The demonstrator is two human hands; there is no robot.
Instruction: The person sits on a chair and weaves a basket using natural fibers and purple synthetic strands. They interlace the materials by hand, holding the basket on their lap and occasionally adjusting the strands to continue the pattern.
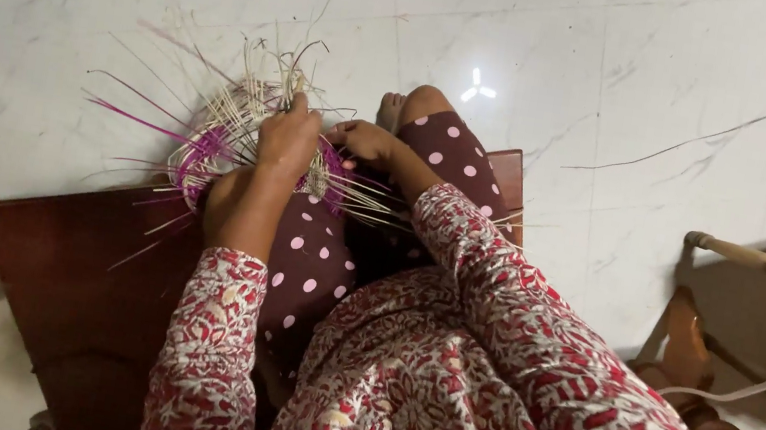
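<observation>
Floor: pale marble slabs, glossy, with thin dark veins and one small bright reflection.
Seat: dark reddish-brown wood, flat and polished, under the person; its far corner shows beside the right forearm.
Clothing: red-and-cream floral sleeves; maroon trousers with pale pink dots over the raised knee.
Chair: turned wooden rails and legs at the right edge, well apart from the hands.
Basket: half-woven round piece of thin stiff straw-coloured reeds mixed with purple ones, resting on the knee; loose ends splay outward in all directions.
Left hand: lies over the basket's middle, fingers curled and closed on a bunch of upright reeds.
Right hand: at the basket's right rim, fingers bent and pinching reeds there; the reeds' tips fan out past the wrist.
</observation>
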